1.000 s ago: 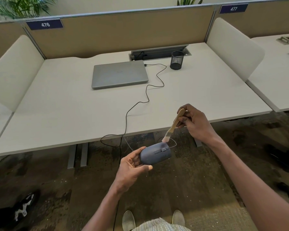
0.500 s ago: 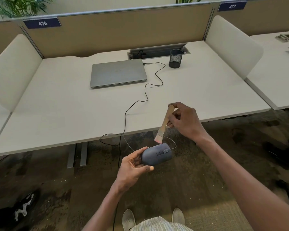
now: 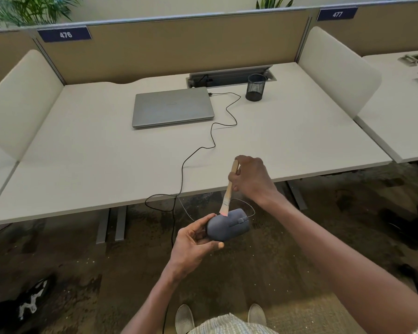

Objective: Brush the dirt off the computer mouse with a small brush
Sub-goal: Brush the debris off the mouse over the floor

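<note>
My left hand [image 3: 193, 239] holds a dark blue-grey computer mouse [image 3: 228, 224] in the air in front of the desk edge, gripping its rear end, with the scroll wheel facing up and to the right. My right hand [image 3: 251, 178] grips the wooden handle of a small brush [image 3: 228, 190], which stands nearly upright. The brush's pinkish bristles touch the top rear of the mouse. The mouse's black cable [image 3: 212, 143] runs over the desk edge and across the desk.
A white desk [image 3: 82, 160] lies ahead with a shut grey laptop [image 3: 171, 107], a black mesh cup [image 3: 256, 87] and a cable port. Padded dividers stand at both sides. Dark carpet and my shoes are below; black objects lie on the floor left and right.
The brush has swung from slanted to nearly upright and moved left along the mouse, from near the wheel end to the rear top. My left hand keeps the mouse almost still.
</note>
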Demonstrator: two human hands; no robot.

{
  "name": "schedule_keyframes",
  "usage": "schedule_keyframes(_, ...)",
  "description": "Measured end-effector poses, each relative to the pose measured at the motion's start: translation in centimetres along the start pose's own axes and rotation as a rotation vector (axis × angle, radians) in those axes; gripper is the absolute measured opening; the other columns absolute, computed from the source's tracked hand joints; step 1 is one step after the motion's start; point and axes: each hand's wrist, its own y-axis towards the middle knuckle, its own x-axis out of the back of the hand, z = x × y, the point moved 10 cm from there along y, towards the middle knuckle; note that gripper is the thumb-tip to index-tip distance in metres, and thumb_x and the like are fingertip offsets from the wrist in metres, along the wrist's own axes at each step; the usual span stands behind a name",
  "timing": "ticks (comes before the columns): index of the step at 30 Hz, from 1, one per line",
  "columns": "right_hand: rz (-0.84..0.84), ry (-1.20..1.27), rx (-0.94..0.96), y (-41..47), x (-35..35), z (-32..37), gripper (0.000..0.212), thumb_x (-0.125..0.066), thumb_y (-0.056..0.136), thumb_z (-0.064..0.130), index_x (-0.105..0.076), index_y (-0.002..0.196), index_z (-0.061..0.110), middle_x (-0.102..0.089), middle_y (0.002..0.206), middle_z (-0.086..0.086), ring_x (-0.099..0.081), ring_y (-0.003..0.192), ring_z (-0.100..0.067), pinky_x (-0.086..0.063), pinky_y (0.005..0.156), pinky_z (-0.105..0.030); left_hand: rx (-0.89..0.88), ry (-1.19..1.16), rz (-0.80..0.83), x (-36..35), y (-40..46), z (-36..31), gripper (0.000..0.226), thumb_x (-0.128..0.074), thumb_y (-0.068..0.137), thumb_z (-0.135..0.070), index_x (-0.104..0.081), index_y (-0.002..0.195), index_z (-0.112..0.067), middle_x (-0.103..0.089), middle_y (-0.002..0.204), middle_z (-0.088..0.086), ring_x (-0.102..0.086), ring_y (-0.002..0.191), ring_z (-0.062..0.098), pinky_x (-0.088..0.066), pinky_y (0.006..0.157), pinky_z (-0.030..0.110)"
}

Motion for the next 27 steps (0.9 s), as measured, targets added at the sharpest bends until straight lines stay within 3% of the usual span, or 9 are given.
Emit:
schedule_keyframes(5,-0.066,-0.113,-0.002,0.6,2.1,-0.5,0.01,-0.061,0.088,0.006,-0.062,0.094,-0.002,-0.069,0.078,-0.017,-0.07,0.071,-0.034,-0.059,0.066,-0.039,0.01,-0.002,-0.007,0.2,0.1,0.1,0.07,-0.09,0.069,-0.003,-0.063,0.129,-0.028,-0.069,0.127,-0.006,-0.067,0.119,0.013,-0.058,0.093,0.03)
schedule_keyframes(14,0.03,0.097,-0.031,0.4,0.1,-1.0,0.031,-0.064,0.091,0.008,-0.061,0.121,-0.001,-0.072,0.092,-0.019,-0.075,0.074,-0.029,-0.064,0.074,-0.043,0.023,-0.034,-0.012,0.2,0.4,-0.2,0.07,-0.089,0.069,-0.002,-0.063,0.13,-0.024,-0.07,0.126,-0.006,-0.067,0.118,0.013,-0.057,0.095,0.033)
schedule_keyframes(20,-0.014,0.026,-0.12,1.1,1.7,-4.6,0.025,-0.063,0.092,0.006,-0.061,0.115,-0.005,-0.071,0.088,-0.02,-0.074,0.075,-0.033,-0.062,0.075,-0.047,0.037,-0.042,-0.02,0.4,0.2,0.3,0.07,-0.089,0.069,-0.003,-0.062,0.13,-0.023,-0.069,0.128,-0.002,-0.067,0.12,0.015,-0.057,0.096,0.034)
schedule_keyframes(23,-0.067,-0.062,-0.08,1.0,2.6,-4.5,0.03,-0.061,0.093,0.008,-0.06,0.122,0.0,-0.072,0.088,-0.018,-0.072,0.077,-0.033,-0.06,0.077,-0.047,0.043,-0.049,-0.019,0.5,0.3,0.2,0.072,-0.089,0.069,-0.004,-0.061,0.133,-0.021,-0.068,0.13,-0.001,-0.066,0.12,0.016,-0.058,0.095,0.034)
schedule_keyframes(27,-0.138,0.113,0.046,0.0,3.6,-2.5,0.028,-0.06,0.096,0.008,-0.059,0.124,0.008,-0.073,0.081,-0.013,-0.074,0.067,-0.026,-0.062,0.067,-0.045,0.038,-0.051,-0.03,0.6,0.9,-0.4,0.076,-0.089,0.066,-0.01,-0.058,0.135,-0.017,-0.066,0.132,0.003,-0.066,0.12,0.016,-0.057,0.097,0.037)
